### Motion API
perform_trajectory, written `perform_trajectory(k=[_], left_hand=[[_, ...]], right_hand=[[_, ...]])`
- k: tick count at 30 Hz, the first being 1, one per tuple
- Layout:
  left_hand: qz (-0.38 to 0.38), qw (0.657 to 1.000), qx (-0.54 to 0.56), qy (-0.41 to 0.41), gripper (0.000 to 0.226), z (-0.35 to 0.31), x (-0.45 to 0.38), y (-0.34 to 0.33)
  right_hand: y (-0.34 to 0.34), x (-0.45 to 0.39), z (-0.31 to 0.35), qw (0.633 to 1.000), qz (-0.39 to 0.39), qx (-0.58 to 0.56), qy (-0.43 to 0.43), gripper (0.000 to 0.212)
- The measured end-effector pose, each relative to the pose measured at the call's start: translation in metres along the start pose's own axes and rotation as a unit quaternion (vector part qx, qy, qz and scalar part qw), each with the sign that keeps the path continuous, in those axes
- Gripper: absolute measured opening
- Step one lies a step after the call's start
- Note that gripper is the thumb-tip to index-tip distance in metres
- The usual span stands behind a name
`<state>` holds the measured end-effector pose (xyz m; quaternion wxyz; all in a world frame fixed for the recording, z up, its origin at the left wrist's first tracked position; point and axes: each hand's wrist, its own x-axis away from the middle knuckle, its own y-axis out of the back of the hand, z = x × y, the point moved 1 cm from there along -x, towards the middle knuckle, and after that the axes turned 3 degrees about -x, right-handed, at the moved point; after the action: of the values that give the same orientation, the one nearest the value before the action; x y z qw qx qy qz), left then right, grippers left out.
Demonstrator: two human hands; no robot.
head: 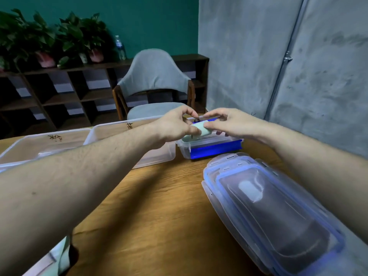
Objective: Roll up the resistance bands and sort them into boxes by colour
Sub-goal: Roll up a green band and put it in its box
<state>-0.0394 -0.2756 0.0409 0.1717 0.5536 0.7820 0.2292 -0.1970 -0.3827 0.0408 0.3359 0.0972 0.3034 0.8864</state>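
A pale green rolled band (202, 130) is held between both hands, just above a small clear box with blue clips (213, 150) at the far right of the table. My left hand (175, 126) grips the roll's left end with curled fingers. My right hand (229, 124) pinches its right end with thumb and fingers. Another pale green roll (188, 138) lies in the small box under my left hand. Two larger clear boxes (45, 144) (155, 156) with handwritten labels stand to the left. A loose pale green band (63, 255) lies at the lower left edge.
A stack of clear lids with blue seals (274, 214) lies on the wooden table (159, 206) at the right front. A grey chair (155, 82) stands behind the table, a dark shelf with plants (59, 90) behind it, a concrete wall at right.
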Motion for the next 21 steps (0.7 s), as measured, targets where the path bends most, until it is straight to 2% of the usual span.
perform_trajectory(k=[3, 7, 8, 9, 12, 16, 18, 21], left_hand=[[0.008, 0.999, -0.031, -0.014, 0.037, 0.004, -0.01, -0.003], [0.016, 0.994, -0.105, -0.04, 0.024, 0.008, -0.02, -0.003], [0.014, 0.989, -0.143, -0.039, 0.028, 0.009, -0.022, -0.002], [0.011, 0.978, -0.205, -0.036, 0.033, 0.01, -0.025, -0.001], [0.016, 0.911, -0.409, -0.04, 0.046, 0.014, -0.032, 0.003], [0.046, 0.848, -0.526, -0.051, 0.049, 0.019, -0.038, -0.001], [0.047, 0.835, -0.546, -0.056, 0.048, 0.021, -0.04, -0.004], [0.038, 0.839, -0.54, -0.055, 0.048, 0.027, -0.045, -0.005]], right_hand=[[0.003, -0.012, -0.005, 0.999, 0.031, 0.033, -0.004, 0.016], [0.008, -0.024, -0.012, 0.998, 0.052, 0.045, -0.012, 0.015], [0.008, -0.026, -0.013, 0.997, 0.058, 0.048, -0.016, 0.014], [0.007, -0.028, -0.014, 0.996, 0.065, 0.054, -0.024, 0.014], [0.003, -0.035, -0.012, 0.992, 0.086, 0.066, -0.061, 0.012], [-0.006, -0.046, -0.006, 0.982, 0.128, 0.076, -0.114, 0.014], [-0.013, -0.054, -0.007, 0.974, 0.153, 0.082, -0.147, 0.023], [-0.023, -0.062, -0.009, 0.961, 0.18, 0.104, -0.185, 0.036]])
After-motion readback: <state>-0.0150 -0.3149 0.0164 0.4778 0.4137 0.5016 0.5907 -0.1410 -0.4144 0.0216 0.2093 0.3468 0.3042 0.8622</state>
